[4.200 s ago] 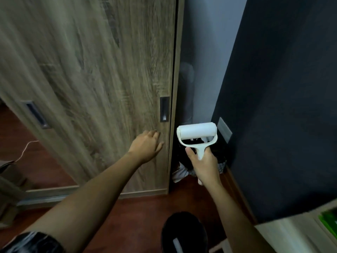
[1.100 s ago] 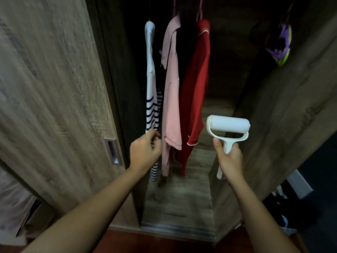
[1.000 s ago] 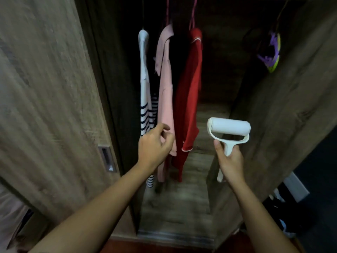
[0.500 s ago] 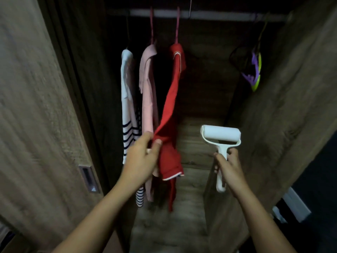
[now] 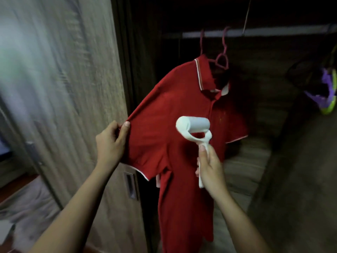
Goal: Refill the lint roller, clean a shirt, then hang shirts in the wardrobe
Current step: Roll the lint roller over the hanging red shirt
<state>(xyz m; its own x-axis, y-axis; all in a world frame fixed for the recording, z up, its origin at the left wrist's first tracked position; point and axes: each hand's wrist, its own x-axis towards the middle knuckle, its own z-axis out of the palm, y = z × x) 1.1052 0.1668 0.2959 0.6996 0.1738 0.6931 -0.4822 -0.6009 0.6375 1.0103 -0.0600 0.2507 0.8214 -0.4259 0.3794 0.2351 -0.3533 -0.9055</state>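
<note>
Lint roller (image 5: 193, 125) at frame centre, white drum on or just in front of the chest of the red shirt (image 5: 164, 106) (contact not resolvable). The drum looks clean and full, so the refill is judged done, cleaning barely begun and hanging left. Shirt hangs from a pink hanger (image 5: 221, 57) on the wardrobe rail (image 5: 273, 31), collar white-trimmed, one sleeve drawn taut toward frame left. Hands: left hand (image 5: 109, 143) pinches that sleeve's edge; right hand (image 5: 209, 167) is wrapped round the roller handle.
</note>
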